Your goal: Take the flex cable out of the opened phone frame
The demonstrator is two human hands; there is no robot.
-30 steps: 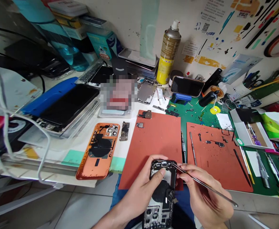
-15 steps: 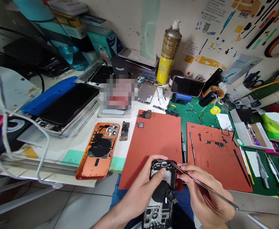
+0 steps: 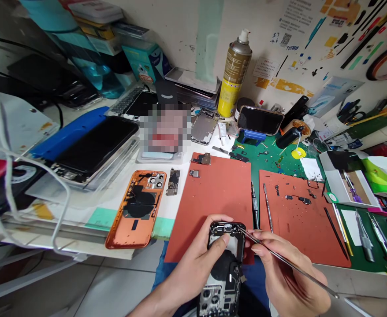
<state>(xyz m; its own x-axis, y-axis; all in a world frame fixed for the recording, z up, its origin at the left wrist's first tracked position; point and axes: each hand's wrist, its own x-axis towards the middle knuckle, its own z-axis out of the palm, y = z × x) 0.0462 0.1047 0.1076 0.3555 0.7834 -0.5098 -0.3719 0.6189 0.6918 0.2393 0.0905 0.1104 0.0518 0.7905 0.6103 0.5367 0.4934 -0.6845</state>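
My left hand [image 3: 200, 259] is closed round a black phone housing [image 3: 225, 268], its thumb lying over the inside near the upper end. The housing is tilted over my lap at the mat's front edge, with a flat black coil and camera cut-outs inside. My right hand [image 3: 289, 268] pinches slim metal tweezers [image 3: 299, 266]. Their tips touch or hover at the housing's upper right corner, among small parts; contact is too fine to make out. Beneath and beyond lies a reddish-brown mat [image 3: 216, 193].
An orange phone back housing [image 3: 137, 211] and a logic board [image 3: 173, 181] lie left of the mat. A second reddish mat [image 3: 299, 224] holds small parts and tools. A screwdriver [image 3: 254, 204] lies between the mats. A spray can [image 3: 235, 75] stands behind.
The tweezers' tips have shifted slightly within the housing's upper corner, and their rear end has swung a little right and down with my right hand. My left hand and the housing stay put.
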